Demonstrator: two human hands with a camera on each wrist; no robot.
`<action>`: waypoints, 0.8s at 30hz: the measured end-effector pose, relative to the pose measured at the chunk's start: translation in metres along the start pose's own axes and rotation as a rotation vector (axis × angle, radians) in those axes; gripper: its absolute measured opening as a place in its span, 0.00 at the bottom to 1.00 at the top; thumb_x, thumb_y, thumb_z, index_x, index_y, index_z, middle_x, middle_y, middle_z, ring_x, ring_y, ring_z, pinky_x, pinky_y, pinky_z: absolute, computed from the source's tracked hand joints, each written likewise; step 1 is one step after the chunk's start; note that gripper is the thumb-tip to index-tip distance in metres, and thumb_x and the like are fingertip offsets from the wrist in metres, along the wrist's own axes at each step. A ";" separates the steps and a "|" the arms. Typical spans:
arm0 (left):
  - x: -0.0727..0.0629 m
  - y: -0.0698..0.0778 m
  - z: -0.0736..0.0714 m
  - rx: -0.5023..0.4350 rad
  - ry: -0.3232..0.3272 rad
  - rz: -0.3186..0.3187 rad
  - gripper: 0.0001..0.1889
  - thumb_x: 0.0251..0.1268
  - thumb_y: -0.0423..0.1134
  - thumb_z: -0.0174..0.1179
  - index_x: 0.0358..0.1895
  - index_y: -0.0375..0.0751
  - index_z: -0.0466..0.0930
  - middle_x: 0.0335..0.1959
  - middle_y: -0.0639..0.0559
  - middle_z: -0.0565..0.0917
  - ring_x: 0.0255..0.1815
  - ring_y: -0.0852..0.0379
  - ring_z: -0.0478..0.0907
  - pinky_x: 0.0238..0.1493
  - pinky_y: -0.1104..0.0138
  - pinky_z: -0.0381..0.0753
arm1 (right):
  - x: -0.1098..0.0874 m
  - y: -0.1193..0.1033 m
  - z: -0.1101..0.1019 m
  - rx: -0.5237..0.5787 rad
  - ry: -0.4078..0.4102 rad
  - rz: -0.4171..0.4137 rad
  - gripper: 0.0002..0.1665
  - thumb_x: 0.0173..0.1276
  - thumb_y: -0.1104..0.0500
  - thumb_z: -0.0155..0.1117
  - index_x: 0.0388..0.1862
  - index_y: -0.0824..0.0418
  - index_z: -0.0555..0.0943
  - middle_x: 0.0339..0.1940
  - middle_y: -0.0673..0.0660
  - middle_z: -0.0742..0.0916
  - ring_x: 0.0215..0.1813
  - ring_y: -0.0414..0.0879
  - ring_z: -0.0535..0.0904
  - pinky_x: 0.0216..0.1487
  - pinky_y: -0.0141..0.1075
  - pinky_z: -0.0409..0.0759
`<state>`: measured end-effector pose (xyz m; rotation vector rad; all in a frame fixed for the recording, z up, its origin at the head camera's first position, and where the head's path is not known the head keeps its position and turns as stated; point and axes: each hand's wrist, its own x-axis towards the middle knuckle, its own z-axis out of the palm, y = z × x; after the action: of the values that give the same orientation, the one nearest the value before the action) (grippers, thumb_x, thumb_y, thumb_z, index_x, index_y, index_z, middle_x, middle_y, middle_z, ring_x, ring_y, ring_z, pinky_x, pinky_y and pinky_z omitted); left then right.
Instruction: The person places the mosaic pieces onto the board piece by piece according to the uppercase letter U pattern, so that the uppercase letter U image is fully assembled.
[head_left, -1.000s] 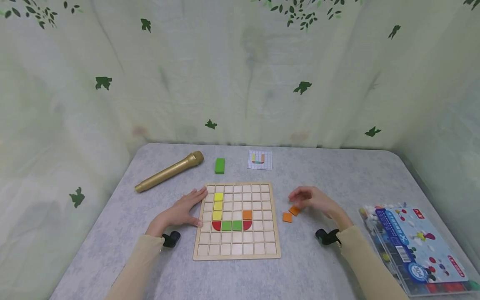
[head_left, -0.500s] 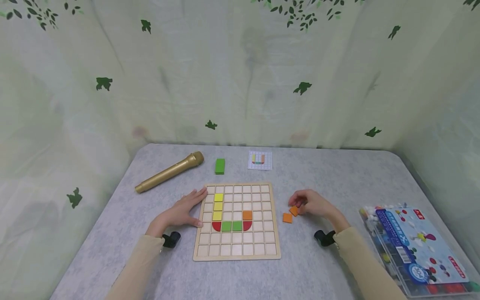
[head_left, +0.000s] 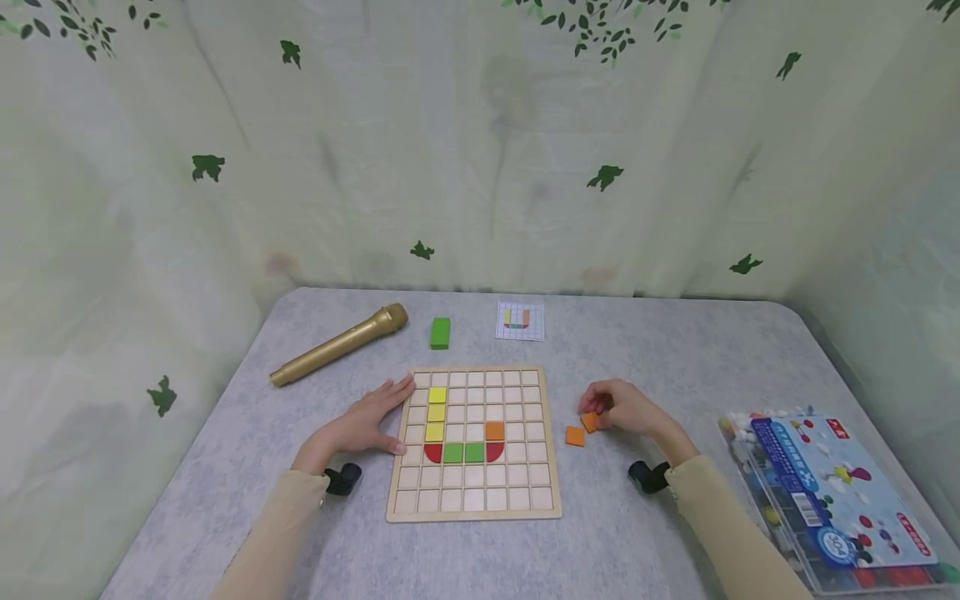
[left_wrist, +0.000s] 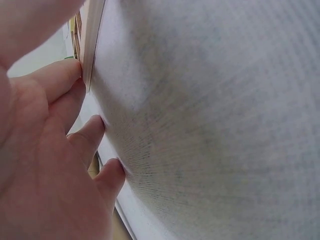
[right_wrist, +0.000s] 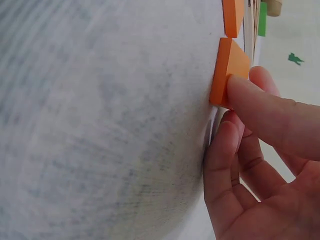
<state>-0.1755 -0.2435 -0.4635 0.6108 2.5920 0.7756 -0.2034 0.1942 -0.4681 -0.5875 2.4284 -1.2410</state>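
Note:
A wooden grid board point(head_left: 474, 512) lies flat on the table, with yellow, red, green and orange pieces forming a U shape in its cells. My left hand point(head_left: 360, 422) rests at its left side, fingers spread; in the left wrist view, fingertips point(left_wrist: 75, 70) touch the board's edge while others rest on the table. To the right of the board, my right hand point(head_left: 630, 408) pinches an orange square tile point(right_wrist: 237, 62) between thumb and finger, low at the tabletop. A second orange tile point(head_left: 575, 436) lies beside it, nearer the board.
Behind the board lie a gold microphone point(head_left: 341, 343), a green block point(head_left: 440, 333) and a small pattern card point(head_left: 520, 322) showing a coloured U. A clear plastic box point(head_left: 847, 492) of coloured parts occupies the right corner. A leaf-patterned curtain point(head_left: 480, 150) hangs behind the table.
My right hand has lowered slightly, and its thumb and finger have closed on the farther orange tile, which has turned a little. The left hand and the board stay in place.

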 end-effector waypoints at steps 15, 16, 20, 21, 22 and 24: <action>-0.001 0.000 -0.001 -0.002 0.005 0.015 0.54 0.49 0.49 0.71 0.75 0.33 0.48 0.76 0.39 0.46 0.74 0.34 0.38 0.69 0.39 0.38 | -0.003 -0.003 -0.001 -0.014 -0.037 0.036 0.16 0.48 0.79 0.62 0.35 0.66 0.80 0.29 0.54 0.79 0.33 0.48 0.70 0.33 0.38 0.72; -0.001 0.000 -0.001 -0.001 0.005 0.018 0.54 0.49 0.50 0.71 0.75 0.33 0.48 0.76 0.39 0.46 0.74 0.33 0.38 0.69 0.39 0.38 | -0.003 -0.003 -0.001 -0.010 -0.036 0.033 0.15 0.48 0.79 0.61 0.34 0.65 0.80 0.28 0.54 0.79 0.32 0.48 0.70 0.33 0.37 0.72; -0.001 0.000 -0.001 -0.005 0.006 0.018 0.54 0.49 0.50 0.72 0.75 0.33 0.48 0.76 0.39 0.46 0.74 0.33 0.38 0.69 0.39 0.38 | -0.002 -0.003 -0.004 0.022 -0.034 0.014 0.11 0.54 0.77 0.60 0.34 0.66 0.81 0.30 0.55 0.81 0.32 0.49 0.72 0.33 0.38 0.73; -0.001 0.000 -0.001 -0.006 0.004 0.015 0.54 0.49 0.50 0.72 0.75 0.34 0.48 0.76 0.39 0.46 0.74 0.34 0.38 0.69 0.39 0.38 | -0.002 -0.004 -0.005 0.040 -0.034 0.012 0.10 0.56 0.76 0.60 0.35 0.67 0.81 0.30 0.56 0.82 0.32 0.49 0.72 0.33 0.37 0.73; -0.001 0.000 -0.001 -0.006 0.003 0.013 0.54 0.49 0.50 0.71 0.75 0.34 0.48 0.77 0.40 0.46 0.74 0.34 0.38 0.69 0.39 0.38 | -0.002 -0.004 -0.006 0.057 -0.034 0.013 0.08 0.58 0.74 0.60 0.36 0.67 0.81 0.31 0.56 0.82 0.33 0.49 0.73 0.34 0.37 0.74; -0.001 0.000 -0.001 -0.005 0.003 0.015 0.54 0.49 0.50 0.71 0.75 0.34 0.48 0.76 0.40 0.46 0.74 0.34 0.38 0.69 0.39 0.38 | -0.001 -0.005 -0.007 0.088 -0.036 0.017 0.06 0.62 0.72 0.60 0.38 0.68 0.81 0.33 0.57 0.82 0.35 0.49 0.74 0.35 0.37 0.75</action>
<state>-0.1756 -0.2447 -0.4625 0.6283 2.5903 0.7888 -0.2052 0.1970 -0.4598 -0.5581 2.3310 -1.3120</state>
